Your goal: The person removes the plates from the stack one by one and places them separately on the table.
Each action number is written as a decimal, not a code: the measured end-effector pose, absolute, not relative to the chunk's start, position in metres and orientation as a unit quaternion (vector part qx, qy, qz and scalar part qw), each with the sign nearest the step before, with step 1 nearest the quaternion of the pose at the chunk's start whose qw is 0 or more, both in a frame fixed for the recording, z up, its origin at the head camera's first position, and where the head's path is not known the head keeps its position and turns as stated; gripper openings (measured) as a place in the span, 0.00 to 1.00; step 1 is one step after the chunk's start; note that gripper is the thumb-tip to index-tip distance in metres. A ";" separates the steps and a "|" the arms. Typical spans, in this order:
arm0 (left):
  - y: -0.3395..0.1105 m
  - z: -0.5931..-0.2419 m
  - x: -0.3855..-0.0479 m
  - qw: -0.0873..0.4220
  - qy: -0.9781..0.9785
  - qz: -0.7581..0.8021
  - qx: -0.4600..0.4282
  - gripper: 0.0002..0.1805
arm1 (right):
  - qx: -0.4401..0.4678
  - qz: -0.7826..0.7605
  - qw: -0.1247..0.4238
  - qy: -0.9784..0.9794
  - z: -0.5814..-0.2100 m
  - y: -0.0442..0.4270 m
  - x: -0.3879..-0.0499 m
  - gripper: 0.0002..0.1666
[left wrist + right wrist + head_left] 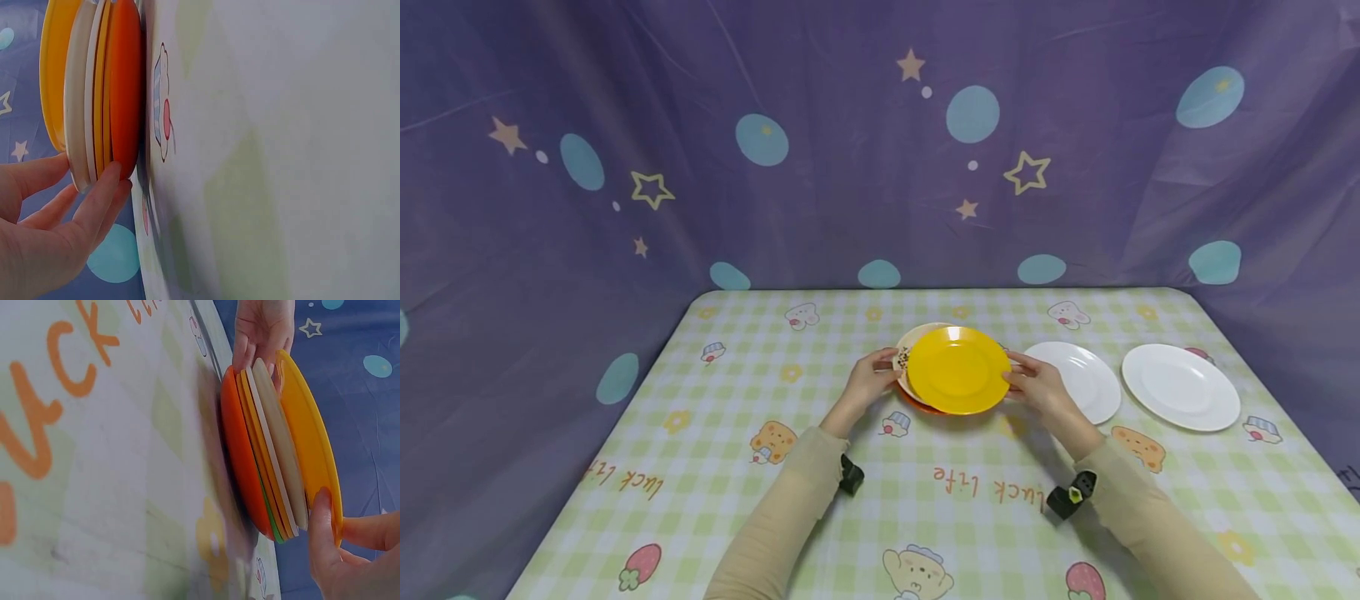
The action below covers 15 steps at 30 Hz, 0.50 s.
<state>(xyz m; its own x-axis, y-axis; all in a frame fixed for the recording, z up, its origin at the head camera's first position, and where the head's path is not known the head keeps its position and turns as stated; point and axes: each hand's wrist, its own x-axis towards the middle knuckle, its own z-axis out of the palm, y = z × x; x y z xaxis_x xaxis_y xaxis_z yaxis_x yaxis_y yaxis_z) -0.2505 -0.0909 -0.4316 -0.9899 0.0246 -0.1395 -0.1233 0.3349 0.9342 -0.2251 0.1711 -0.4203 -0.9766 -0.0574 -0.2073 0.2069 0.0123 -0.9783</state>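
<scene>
A yellow plate [959,372] is tilted over the top of a plate stack, its right rim pinched between the thumb and fingers of my right hand [1042,387]. Beneath it lies a cream plate [917,335] with a dark pattern. My left hand [867,382] holds the stack at its left edge, fingers spread along the rims. In the left wrist view, several more plates show under the cream one, with an orange plate [128,94] at the bottom. A gap separates the yellow plate from the cream one on the right side, and a green rim [274,515] shows low in the stack.
Two white plates, a nearer one [1088,385] and a farther one [1182,388], lie side by side to the right, the first partly behind my right hand. A checked cloth [820,517] covers the table; a purple curtain [850,200] hangs behind it.
</scene>
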 end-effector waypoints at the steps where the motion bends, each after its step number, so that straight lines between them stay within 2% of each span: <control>1: -0.091 -0.432 -0.251 0.064 0.814 0.576 -0.030 0.22 | 0.052 -0.705 0.094 0.701 -0.420 0.172 -0.224 0.30; 15: -0.090 -0.430 -0.250 0.064 0.812 0.580 -0.032 0.22 | 0.061 -0.714 0.120 0.687 -0.415 0.187 -0.217 0.31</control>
